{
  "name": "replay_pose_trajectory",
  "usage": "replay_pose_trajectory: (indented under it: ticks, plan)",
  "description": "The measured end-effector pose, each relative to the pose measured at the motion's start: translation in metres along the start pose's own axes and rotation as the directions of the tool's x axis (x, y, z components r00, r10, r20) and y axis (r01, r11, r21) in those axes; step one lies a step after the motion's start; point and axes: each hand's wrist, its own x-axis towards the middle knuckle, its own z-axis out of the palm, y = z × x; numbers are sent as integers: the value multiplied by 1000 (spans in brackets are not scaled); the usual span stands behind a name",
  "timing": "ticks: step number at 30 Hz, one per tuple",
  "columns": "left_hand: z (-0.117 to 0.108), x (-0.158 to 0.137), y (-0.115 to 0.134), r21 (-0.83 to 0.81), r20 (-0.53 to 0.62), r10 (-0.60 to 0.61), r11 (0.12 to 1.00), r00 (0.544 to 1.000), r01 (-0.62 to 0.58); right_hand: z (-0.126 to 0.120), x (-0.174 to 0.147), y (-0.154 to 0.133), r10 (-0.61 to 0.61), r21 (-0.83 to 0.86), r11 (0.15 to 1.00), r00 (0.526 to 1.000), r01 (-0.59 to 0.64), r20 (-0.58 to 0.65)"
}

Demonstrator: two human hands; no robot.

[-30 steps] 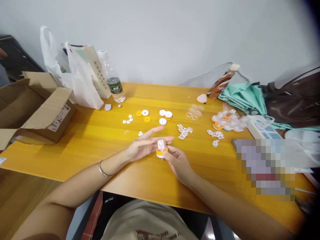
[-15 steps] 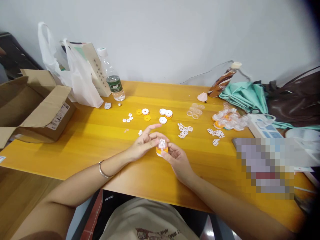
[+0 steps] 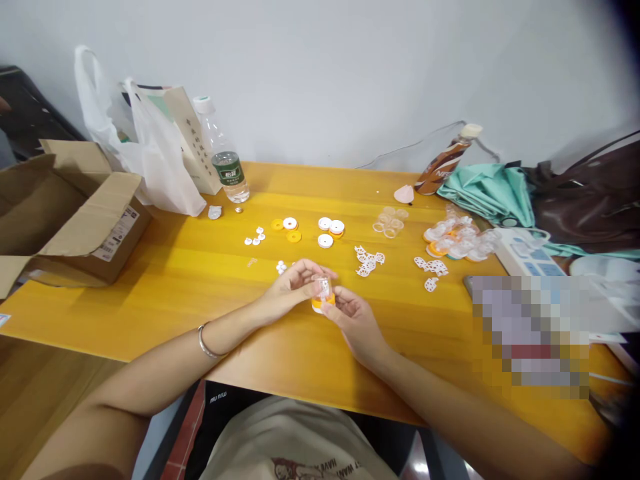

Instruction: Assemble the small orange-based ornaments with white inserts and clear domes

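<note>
Both hands are closed on one small toy (image 3: 324, 304) with a clear dome, white pieces inside and an orange-and-white round base. My left hand (image 3: 293, 287) pinches the clear dome from the upper left, thumb in front. At the base, my right hand (image 3: 359, 325) grips with thumb in front and fingers behind. Beyond the hands lie white discs (image 3: 325, 241), yellow discs (image 3: 293, 236) and small white round pieces (image 3: 256, 241). Flat white cutout pieces (image 3: 370, 260), clear rings (image 3: 391, 221) and similar clear-domed toys (image 3: 460, 239) are further right.
An open cardboard box (image 3: 90, 227) and a white plastic bag (image 3: 160, 160) stand at the left, beside a water bottle (image 3: 229, 170). At the right are a brown drink bottle (image 3: 445, 163), a green folded cloth (image 3: 490, 190), a dark bag (image 3: 590, 200) and a blurred-out flat object (image 3: 525, 340).
My left hand's fingers, raised and spread behind the toy before, have curled down closer around its dome. The right hand keeps its grip on the base.
</note>
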Motion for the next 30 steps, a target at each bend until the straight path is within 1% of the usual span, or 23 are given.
replay_pose_trajectory:
  ticks: [2,4,6,8,10,12,14,15,17,19,22,23,25,27,30]
  plan:
    - [-1,0,1,-6,46,-69,998,997,69,1,0,0,-1,9,1000,1000,0,14]
    - [-1,0,1,-45,71,-98,994,993,101,1,-1,-1,1,19,1000,1000,-1,16]
    - [-1,0,1,-35,36,-80,996,996,81,1,-1,-1,5,27,1000,1000,-5,8]
    - [1,-1,1,18,3,-80,997,997,79,1,-1,0,6,42,999,1000,-7,10]
    - [2,-1,1,15,41,-122,993,992,121,-1,0,1,-3,67,998,999,0,35]
    - [3,-2,1,-63,96,-137,988,986,144,-1,0,1,-16,85,996,998,10,64]
    - [2,-1,1,-129,86,-102,985,991,113,-2,0,2,-20,75,997,997,14,70]
    - [2,-1,0,-133,55,-76,988,996,82,-2,0,1,-18,65,998,998,14,63]
    - [1,0,0,-86,3,-45,995,999,45,-1,0,1,-13,51,999,999,11,52]
    - [1,1,0,-47,9,-69,996,998,69,-1,0,1,-15,54,998,999,12,48]
    - [2,1,1,-94,50,-140,985,989,144,-1,0,2,-26,53,998,999,24,38]
    - [2,0,0,-103,41,-134,985,990,138,-1,0,2,-28,52,998,999,26,36]
    - [3,0,0,-68,9,-92,993,996,93,-2,0,3,-30,65,998,999,27,43]
    - [4,-1,-1,-39,14,-61,997,998,62,-2,0,3,-40,100,994,997,34,62]
    - [4,-1,-2,-120,50,-91,988,995,97,-3,1,3,-52,131,991,995,40,84]
